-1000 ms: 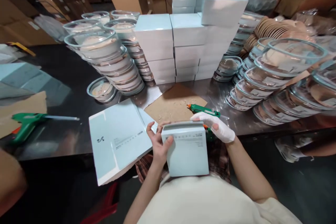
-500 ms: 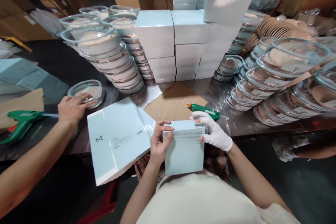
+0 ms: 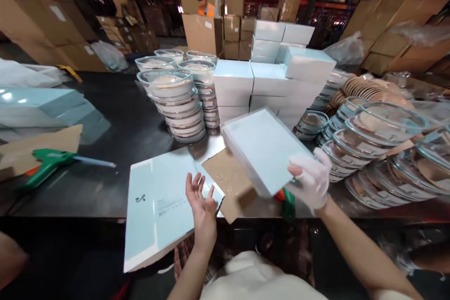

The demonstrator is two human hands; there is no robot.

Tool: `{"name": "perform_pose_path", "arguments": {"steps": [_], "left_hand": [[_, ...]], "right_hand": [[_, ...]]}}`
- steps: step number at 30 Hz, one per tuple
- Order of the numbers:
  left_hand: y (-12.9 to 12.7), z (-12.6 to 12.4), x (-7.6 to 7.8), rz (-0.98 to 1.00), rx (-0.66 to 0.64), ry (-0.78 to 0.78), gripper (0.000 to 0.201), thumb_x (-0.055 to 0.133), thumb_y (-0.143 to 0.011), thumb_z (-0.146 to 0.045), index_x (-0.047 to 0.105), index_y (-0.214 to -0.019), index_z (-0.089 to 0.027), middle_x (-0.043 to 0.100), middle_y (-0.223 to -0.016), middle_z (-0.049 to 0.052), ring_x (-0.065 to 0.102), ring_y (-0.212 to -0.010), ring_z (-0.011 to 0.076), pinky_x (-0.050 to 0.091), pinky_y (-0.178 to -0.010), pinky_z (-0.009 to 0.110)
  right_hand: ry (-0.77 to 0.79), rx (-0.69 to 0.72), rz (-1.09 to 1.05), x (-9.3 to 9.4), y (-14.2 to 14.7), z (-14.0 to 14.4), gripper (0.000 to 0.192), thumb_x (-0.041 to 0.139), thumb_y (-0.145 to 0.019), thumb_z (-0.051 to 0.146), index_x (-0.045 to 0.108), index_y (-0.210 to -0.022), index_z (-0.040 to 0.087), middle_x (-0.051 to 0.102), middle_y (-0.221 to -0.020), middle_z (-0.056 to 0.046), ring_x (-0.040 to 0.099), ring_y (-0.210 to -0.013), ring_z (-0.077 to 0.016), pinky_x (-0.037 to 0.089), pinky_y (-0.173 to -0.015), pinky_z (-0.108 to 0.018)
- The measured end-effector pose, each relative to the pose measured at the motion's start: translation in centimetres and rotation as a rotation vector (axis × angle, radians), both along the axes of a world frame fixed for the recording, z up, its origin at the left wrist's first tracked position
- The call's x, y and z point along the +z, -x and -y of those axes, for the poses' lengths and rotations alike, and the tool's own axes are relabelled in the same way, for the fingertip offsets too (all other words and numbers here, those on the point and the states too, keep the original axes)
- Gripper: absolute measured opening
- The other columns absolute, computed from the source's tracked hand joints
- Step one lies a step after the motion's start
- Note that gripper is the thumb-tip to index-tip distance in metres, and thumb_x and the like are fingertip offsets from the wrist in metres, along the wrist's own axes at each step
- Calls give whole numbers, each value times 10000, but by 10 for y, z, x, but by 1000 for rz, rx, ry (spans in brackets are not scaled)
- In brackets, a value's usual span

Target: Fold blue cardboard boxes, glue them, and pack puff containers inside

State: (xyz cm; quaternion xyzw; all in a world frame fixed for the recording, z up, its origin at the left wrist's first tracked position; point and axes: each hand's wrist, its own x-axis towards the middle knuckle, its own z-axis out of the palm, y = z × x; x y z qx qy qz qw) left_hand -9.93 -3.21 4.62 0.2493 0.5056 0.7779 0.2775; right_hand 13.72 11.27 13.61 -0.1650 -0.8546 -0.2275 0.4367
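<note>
My right hand, in a white glove, grips a pale blue box by its near right corner. The box is tilted and lifted above the table. My bare left hand is empty, its fingers apart, over the right edge of a stack of flat pale blue box sheets. Beneath the held box lies a piece of brown cardboard. A green glue gun is partly hidden behind the box and my gloved hand.
White boxes are piled at the back. Stacks of glass dishes stand left and right of them. Another green glue gun lies at left by more blue boxes. A person is in the background.
My right hand has raised the box forward from my lap to above the table. My left hand has let go of it. The co-worker's hand and the dish at left are gone from there.
</note>
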Motion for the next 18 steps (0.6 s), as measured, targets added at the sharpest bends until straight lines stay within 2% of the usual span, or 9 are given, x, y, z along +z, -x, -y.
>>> {"name": "perform_pose_path", "arguments": {"steps": [2,4,7,9,11,12,14,16,18], "left_hand": [[-1,7,-2,-138,5,-14,955,714,-849,-769,351,-1627,-350,463,-1617,163,406,-1569,345,499,-1171,501],[-3,12,0,-260,-33,0,821,714,-907,-679,423,-1590,-328,527,-1568,158,482,-1514,336,491,-1179,513],[6,22,9,-503,-32,71,677,759,-925,-540,525,-1515,-304,573,-1533,140,546,-1452,316,477,-1190,500],[27,33,16,-652,76,142,601,753,-931,-505,578,-1461,-286,607,-1491,134,570,-1418,313,485,-1179,497],[60,47,23,-755,252,258,556,703,-942,-546,619,-1408,-256,644,-1433,143,603,-1367,328,494,-1165,517],[78,54,25,-790,336,353,559,659,-949,-584,637,-1384,-234,658,-1411,157,616,-1346,347,487,-1166,543],[117,65,27,-827,446,633,659,541,-952,-680,655,-1363,-178,661,-1401,210,617,-1330,420,488,-1136,617],[153,70,23,-800,432,1009,807,513,-914,-748,612,-1422,-129,616,-1453,282,576,-1355,518,497,-1067,698],[180,70,15,-766,328,1238,890,595,-836,-769,607,-1396,-78,620,-1411,337,590,-1309,569,536,-983,698]], "right_hand": [[-88,-113,-94,63,22,-42,454,804,-881,315,588,-1269,221,754,-1238,-99,684,-1234,-275,418,-1177,-519],[-70,-282,-106,120,53,-86,528,792,-877,295,590,-1335,126,692,-1352,-168,616,-1317,-307,437,-1159,-508],[136,-500,53,174,101,-147,734,727,-944,391,483,-1450,-81,547,-1513,-269,519,-1409,-365,374,-1192,-511],[239,-582,154,186,121,-175,804,433,-1048,518,448,-1345,-229,501,-1503,-326,464,-1457,-389,336,-1195,-503],[283,-601,217,187,129,-192,875,145,-1040,509,478,-1192,-285,487,-1478,-353,425,-1489,-395,319,-1195,-494],[293,-594,228,185,129,-196,846,127,-1046,476,511,-1156,-270,492,-1477,-359,422,-1499,-392,312,-1203,-496],[315,-556,239,183,124,-199,653,273,-1090,365,564,-1208,-209,506,-1508,-349,437,-1515,-369,286,-1233,-511],[359,-534,236,182,114,-191,506,414,-1077,216,513,-1396,-164,450,-1585,-353,395,-1559,-359,252,-1266,-523],[388,-581,164,173,102,-172,616,438,-1055,146,316,-1581,-150,285,-1680,-372,272,-1623,-369,236,-1285,-511]]}}
